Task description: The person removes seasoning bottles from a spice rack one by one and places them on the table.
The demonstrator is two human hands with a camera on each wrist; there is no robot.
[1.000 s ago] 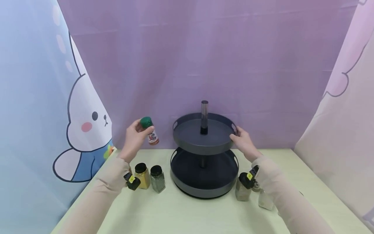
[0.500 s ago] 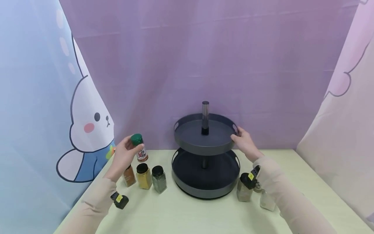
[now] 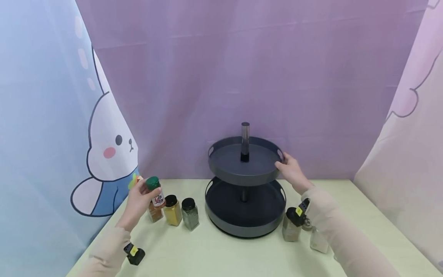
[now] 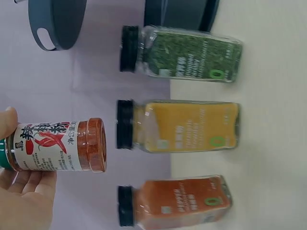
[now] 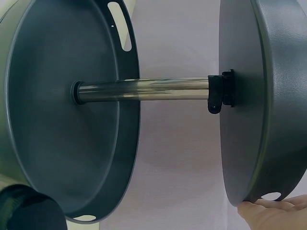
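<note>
My left hand (image 3: 137,202) holds a chili powder jar (image 4: 50,146) with a green cap, a white label and red powder inside. The jar is off the table, tilted, in front of the row of spice jars at the left. My right hand (image 3: 293,173) grips the upper tray's rim near its right handle cutout, thumb inside the rim. That dark grey upper tray (image 3: 242,179) belongs to a round two-tier rack with a shiny centre pole (image 5: 163,89). Below it stands the lower tray (image 5: 53,143). Both trays show bare floors.
Left of the rack stand black-capped jars: green herb (image 4: 192,55), yellow powder (image 4: 192,127) and orange-red powder (image 4: 184,199). Under my right forearm are more jars, including a greyish one (image 3: 290,230) and a pale one (image 3: 319,241), partly hidden. A purple curtain (image 3: 194,96) hangs behind the table.
My left hand has moved down and to the left with the chili powder jar, from beside the upper tray to the left jars. My right hand stays on the rim.
</note>
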